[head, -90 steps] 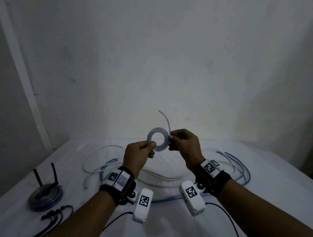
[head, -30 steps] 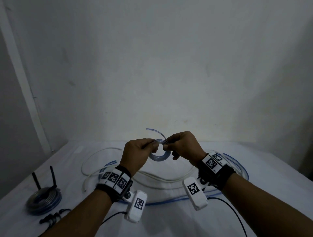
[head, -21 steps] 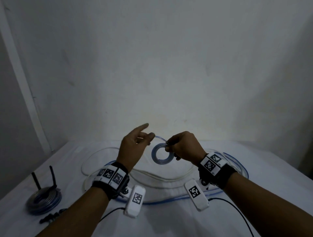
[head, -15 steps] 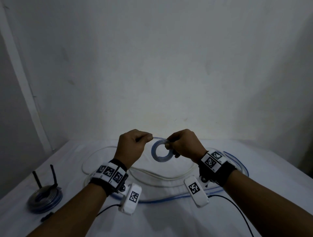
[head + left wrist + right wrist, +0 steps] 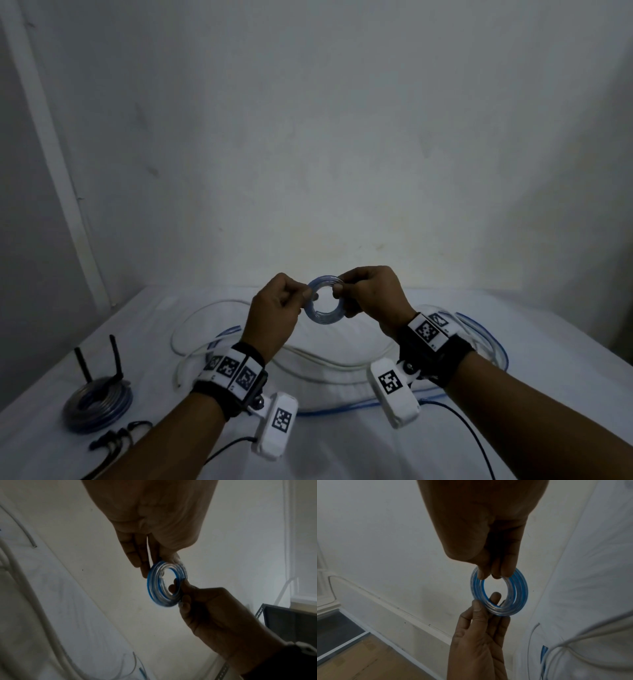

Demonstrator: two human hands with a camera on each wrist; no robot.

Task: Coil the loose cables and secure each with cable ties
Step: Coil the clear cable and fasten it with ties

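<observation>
Above table (image 5: 513,394), hands pinching coil (image 5: 323,317)

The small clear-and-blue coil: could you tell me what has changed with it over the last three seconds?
The free tail has been wound in; the small coil is now a closed ring. The left hand let go briefly, then pinched it again. The right hand kept hold. Tied coil and loose cables unmoved.

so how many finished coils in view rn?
2. A small clear-blue coil pinched in the air between the left hand and right hand; a larger tied coil on the table's left. Other cables lie loose.
</observation>
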